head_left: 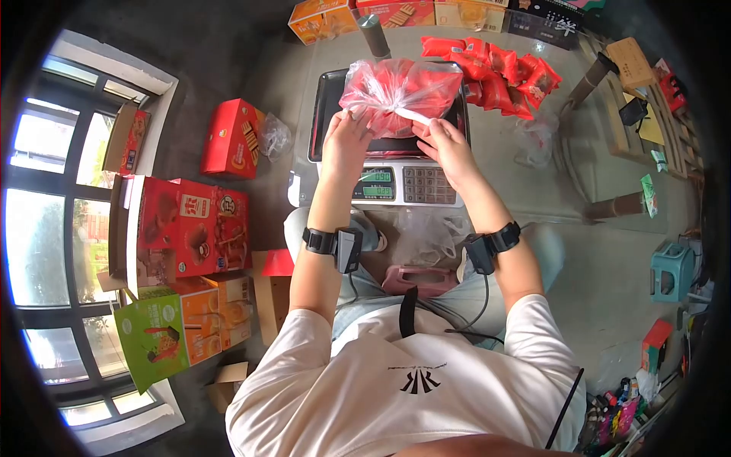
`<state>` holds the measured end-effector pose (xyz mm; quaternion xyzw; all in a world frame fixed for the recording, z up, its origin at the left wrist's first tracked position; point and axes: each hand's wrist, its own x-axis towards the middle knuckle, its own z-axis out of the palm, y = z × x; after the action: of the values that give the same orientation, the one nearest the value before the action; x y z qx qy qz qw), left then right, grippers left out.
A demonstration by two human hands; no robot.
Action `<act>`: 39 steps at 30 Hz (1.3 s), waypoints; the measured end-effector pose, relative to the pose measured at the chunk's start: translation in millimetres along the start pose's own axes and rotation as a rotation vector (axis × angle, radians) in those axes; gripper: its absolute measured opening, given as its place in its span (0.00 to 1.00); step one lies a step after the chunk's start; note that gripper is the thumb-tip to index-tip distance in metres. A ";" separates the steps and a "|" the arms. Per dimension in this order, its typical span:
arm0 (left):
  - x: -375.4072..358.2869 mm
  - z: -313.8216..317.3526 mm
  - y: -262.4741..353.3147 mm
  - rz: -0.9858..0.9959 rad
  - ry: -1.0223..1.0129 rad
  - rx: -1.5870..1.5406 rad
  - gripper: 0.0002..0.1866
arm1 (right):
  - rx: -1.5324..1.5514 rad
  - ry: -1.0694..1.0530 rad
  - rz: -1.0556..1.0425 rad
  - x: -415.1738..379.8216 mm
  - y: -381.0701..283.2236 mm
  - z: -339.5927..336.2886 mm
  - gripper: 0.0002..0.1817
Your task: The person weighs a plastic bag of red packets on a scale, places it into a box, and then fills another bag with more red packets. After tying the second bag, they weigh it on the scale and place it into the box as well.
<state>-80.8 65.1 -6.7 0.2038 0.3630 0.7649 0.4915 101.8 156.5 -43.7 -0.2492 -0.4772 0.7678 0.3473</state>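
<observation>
A clear plastic bag (400, 80) filled with red packets rests on the black tray of a digital scale (430, 185), its neck gathered into a twisted white end. My right hand (444, 145) pinches that end at the bag's right front. At the bag's left front edge is my left hand (347, 142), its fingers curled against the plastic; their exact grip is partly hidden. Several red packets (499, 72) lie loose on the glass table to the right of the scale.
Snack boxes (324, 21) line the table's far edge. Crumpled clear bags lie at right (537, 137) and below the scale (430, 236). Red cartons (194, 225) and a red box (232, 139) stand at left. A teal stool (671, 272) is at far right.
</observation>
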 end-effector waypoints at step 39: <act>-121.0 -286.4 37.5 0.305 0.573 -0.896 0.12 | 0.795 0.578 -0.007 5.2 -73.8 -143.0 0.07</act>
<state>-242.5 -155.0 -160.1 -0.1912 0.0874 0.9319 0.2955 222.4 263.0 -37.3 -0.2988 -0.0320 0.7888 0.5363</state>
